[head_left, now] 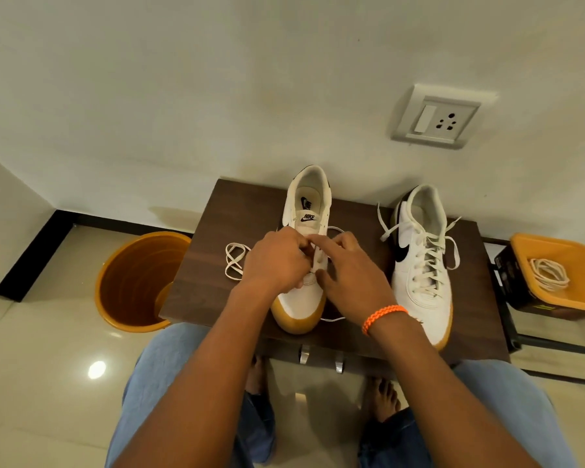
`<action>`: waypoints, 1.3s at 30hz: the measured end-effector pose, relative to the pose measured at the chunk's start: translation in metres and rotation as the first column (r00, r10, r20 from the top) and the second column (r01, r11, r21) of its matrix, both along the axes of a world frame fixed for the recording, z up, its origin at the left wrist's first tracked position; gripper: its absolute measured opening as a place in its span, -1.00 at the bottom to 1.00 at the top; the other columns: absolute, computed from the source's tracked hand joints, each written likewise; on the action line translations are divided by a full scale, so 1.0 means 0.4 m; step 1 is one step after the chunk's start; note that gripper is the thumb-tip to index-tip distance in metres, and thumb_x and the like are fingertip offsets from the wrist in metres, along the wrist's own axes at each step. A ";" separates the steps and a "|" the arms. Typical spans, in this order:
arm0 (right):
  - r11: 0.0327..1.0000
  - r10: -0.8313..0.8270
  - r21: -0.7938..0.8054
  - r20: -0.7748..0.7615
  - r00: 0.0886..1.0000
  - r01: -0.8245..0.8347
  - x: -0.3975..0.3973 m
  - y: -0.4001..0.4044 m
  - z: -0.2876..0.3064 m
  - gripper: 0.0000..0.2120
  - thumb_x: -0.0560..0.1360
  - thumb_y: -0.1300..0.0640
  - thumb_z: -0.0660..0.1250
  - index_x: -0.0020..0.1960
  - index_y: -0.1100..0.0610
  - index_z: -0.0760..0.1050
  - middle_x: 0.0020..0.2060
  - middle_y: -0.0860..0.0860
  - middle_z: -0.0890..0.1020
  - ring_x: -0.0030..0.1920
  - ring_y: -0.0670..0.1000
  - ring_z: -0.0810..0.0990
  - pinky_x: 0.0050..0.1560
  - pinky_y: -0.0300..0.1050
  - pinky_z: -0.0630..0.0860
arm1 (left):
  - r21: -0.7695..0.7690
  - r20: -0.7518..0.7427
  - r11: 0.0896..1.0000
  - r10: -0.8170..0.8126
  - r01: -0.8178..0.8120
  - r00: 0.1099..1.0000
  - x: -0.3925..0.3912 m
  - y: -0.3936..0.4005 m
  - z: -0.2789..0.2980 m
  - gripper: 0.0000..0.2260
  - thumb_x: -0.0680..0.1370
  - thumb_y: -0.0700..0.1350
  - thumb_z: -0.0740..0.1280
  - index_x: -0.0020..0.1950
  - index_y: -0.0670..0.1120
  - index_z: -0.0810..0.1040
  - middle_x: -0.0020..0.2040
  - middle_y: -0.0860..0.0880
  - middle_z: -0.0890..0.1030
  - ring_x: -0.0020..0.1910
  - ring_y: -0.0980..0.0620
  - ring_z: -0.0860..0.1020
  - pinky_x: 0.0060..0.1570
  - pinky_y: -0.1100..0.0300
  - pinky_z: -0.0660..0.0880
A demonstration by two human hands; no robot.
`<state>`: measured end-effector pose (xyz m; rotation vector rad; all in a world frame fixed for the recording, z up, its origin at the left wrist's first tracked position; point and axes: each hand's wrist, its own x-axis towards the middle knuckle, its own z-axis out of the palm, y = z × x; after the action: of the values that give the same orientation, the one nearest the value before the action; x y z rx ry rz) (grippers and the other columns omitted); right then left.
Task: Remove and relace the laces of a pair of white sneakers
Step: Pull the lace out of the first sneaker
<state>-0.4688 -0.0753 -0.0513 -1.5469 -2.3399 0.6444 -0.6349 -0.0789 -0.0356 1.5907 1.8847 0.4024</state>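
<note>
Denim-clad knees (169, 373) sit nearest, and past them both forearms reach onto the dark tabletop (217, 231). Left hand (277, 261) curls its fingers at the eyelets of the middle sneaker (304, 265), apparently pinching the lace (235, 261), whose slack coils just left of the shoe. Right hand (352, 275) rests on the shoe with fingers loosely spread; its grip looks empty. Relacing of this shoe seems early. Next, the lace tip needs feeding through the following eyelet. To the right, the second sneaker (419, 261) stands laced but untied.
</note>
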 end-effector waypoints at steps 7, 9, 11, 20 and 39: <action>0.998 -0.024 0.062 -0.009 1.000 0.024 -0.002 0.006 -0.014 -0.47 0.54 -0.05 0.46 0.46 -0.20 0.39 0.42 -0.05 0.39 0.36 0.06 0.49 0.14 0.09 0.65 | -0.007 -0.001 0.999 -0.046 0.046 0.999 0.001 0.005 0.005 -0.88 0.64 -0.07 0.36 0.05 -0.07 0.67 -0.28 -0.04 0.67 -0.37 -0.02 0.64 -0.11 -0.09 0.70; 0.997 -0.030 0.069 -0.016 0.999 0.031 -0.004 0.007 -0.014 -0.48 0.54 -0.07 0.47 0.45 -0.20 0.41 0.35 -0.04 0.43 0.33 0.05 0.48 0.14 0.10 0.64 | 0.003 0.002 0.999 -0.055 0.055 0.999 -0.003 0.005 0.008 -0.86 0.65 -0.05 0.36 0.03 -0.08 0.68 -0.26 -0.06 0.68 -0.38 -0.04 0.65 -0.12 -0.09 0.70; 0.997 -0.046 0.062 -0.010 0.999 0.047 -0.005 0.009 -0.011 -0.49 0.53 -0.11 0.47 0.43 -0.23 0.42 0.22 -0.03 0.48 0.22 0.03 0.50 0.08 0.07 0.64 | 0.003 0.047 0.999 -0.050 0.050 0.998 -0.012 0.004 0.016 -0.85 0.65 -0.07 0.36 -0.02 -0.09 0.68 -0.30 -0.05 0.68 -0.46 -0.01 0.64 -0.19 -0.03 0.70; 0.998 -0.071 -0.007 -0.075 0.995 0.070 0.011 0.022 -0.006 -0.53 0.53 -0.02 0.48 0.39 -0.24 0.45 0.07 -0.09 0.50 0.06 -0.05 0.54 -0.04 -0.09 0.59 | -0.114 0.411 0.987 0.149 -0.111 0.899 -0.055 -0.005 0.055 -0.84 0.68 -0.12 0.31 -0.01 -0.13 0.65 -0.45 -0.06 0.57 -0.59 0.04 0.41 -0.52 0.20 0.40; 0.996 -0.053 0.071 -0.052 0.997 0.057 0.025 0.030 -0.018 -0.50 0.48 -0.15 0.51 0.39 -0.18 0.50 0.24 -0.07 0.51 0.25 0.01 0.46 0.17 0.07 0.55 | -0.160 0.573 0.987 0.121 -0.034 0.811 -0.040 0.005 0.066 -0.87 0.63 -0.23 0.40 0.03 -0.30 0.67 -0.46 -0.02 0.45 -0.57 0.11 0.34 -0.48 0.24 0.45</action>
<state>-0.4589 -0.0635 -0.0587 -1.5395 -2.2504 0.5722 -0.6508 -0.0767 -0.0093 1.1221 1.4605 0.6879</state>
